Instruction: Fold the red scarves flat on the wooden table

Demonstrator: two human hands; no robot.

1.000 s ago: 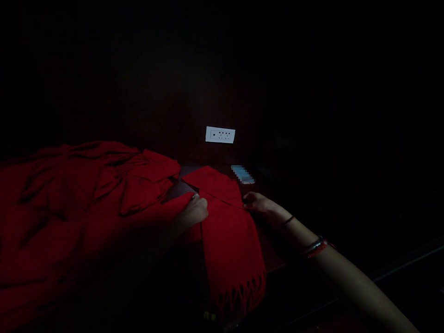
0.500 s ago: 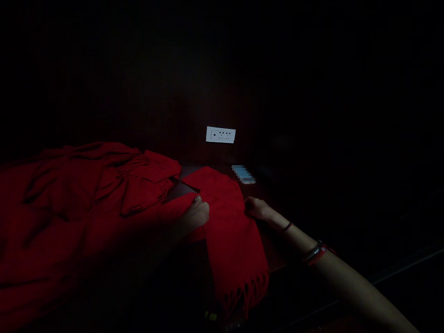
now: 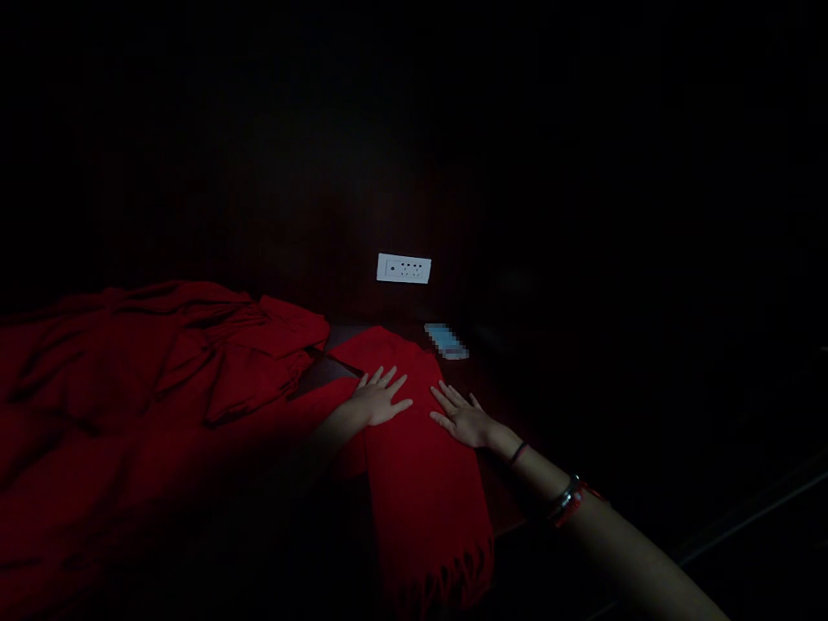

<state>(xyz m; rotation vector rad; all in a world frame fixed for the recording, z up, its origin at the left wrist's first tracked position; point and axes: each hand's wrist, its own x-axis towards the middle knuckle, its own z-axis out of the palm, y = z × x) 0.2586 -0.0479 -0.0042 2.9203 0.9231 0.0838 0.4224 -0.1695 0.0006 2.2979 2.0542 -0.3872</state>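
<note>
A red fringed scarf (image 3: 423, 483) lies in a long strip, its tasselled end hanging towards me over the edge of the surface. My left hand (image 3: 380, 399) rests flat on the strip's left side with fingers spread. On its right side my right hand (image 3: 462, 417) lies with fingers stretched out over the cloth's edge. Neither hand grips anything. To the left spreads a large heap of rumpled red cloth (image 3: 148, 371), partly lost in shadow.
Beyond my right hand a phone-like flat object (image 3: 446, 341), blurred by pixelation, lies on the dark surface. A white socket plate (image 3: 404, 268) is on the dark wall behind. Most of the surroundings are too dark to make out.
Both hands have let go of the scarf's edges and opened, now lying flat on it. My right hand has shifted slightly nearer to me. The whole view has tilted slightly.
</note>
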